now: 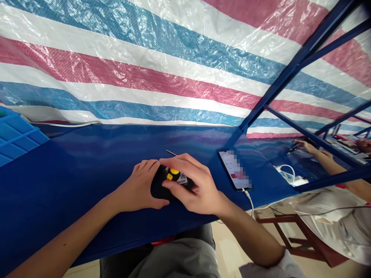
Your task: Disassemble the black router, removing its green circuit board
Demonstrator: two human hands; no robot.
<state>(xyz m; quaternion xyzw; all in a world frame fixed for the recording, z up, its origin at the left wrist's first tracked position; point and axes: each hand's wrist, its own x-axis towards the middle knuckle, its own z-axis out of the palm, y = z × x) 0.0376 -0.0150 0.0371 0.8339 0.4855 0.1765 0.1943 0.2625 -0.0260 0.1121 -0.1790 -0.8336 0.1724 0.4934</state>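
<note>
A black device (158, 185) with a printed code label rests on the blue table, between my two hands. My left hand (139, 187) is curved round its left side, thumb in front and fingers behind. From above, my right hand (199, 185) pinches yellow round pieces (171, 175) at the top of the device between thumb and fingers. Whether these pieces are fixed to the device I cannot tell. Behind my right hand a thin metal shaft (170, 152) sticks out, its other end hidden.
A phone (233, 170) with a white charging cable lies to the right. A blue plastic crate (20, 133) stands far left. Blue metal frame bars (278, 81) rise on the right, before another person's arm (327, 160). A striped sheet (145, 77) hangs behind the table (72, 166).
</note>
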